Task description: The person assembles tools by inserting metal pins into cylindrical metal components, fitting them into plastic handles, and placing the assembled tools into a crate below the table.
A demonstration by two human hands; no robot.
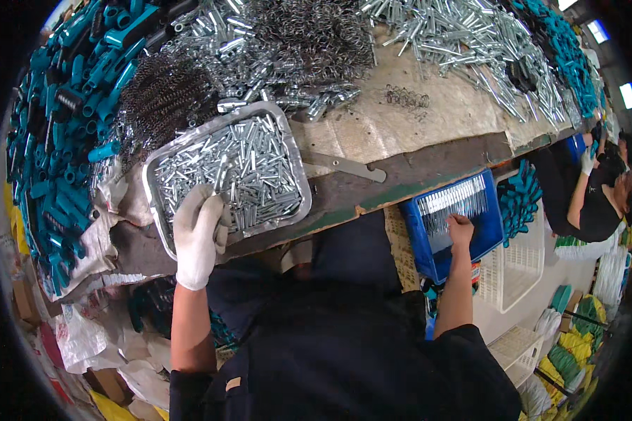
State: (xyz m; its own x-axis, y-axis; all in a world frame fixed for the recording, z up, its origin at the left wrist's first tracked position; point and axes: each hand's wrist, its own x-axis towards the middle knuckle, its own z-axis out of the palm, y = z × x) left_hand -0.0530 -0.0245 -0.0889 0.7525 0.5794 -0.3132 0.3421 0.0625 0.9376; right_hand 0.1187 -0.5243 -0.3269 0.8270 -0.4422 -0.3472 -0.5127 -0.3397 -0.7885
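The workbench (428,119) fills my view, heaped with teal plastic handles (63,105) down its left edge, dark coiled springs (168,91) and loose zinc-plated metal pins (463,35) toward the back, all far too many to count. On the near edge sits one silver metal tray (158,203), nearly covered with the same pins. One blue plastic bin (488,210) hangs below the bench on my right, and a single neat row of pins (453,203) lies across it; the rest of its floor looks bare, so I judge the sorting barely begun, with the tray and heaps left to go. My left hand (198,235), in a white glove, lies spread and open on the tray's near corner over the pins. My right hand (461,230), bare, reaches into the bin at the row; it seems curled, but I cannot tell whether it grips anything. A second person (600,189) works at far right.
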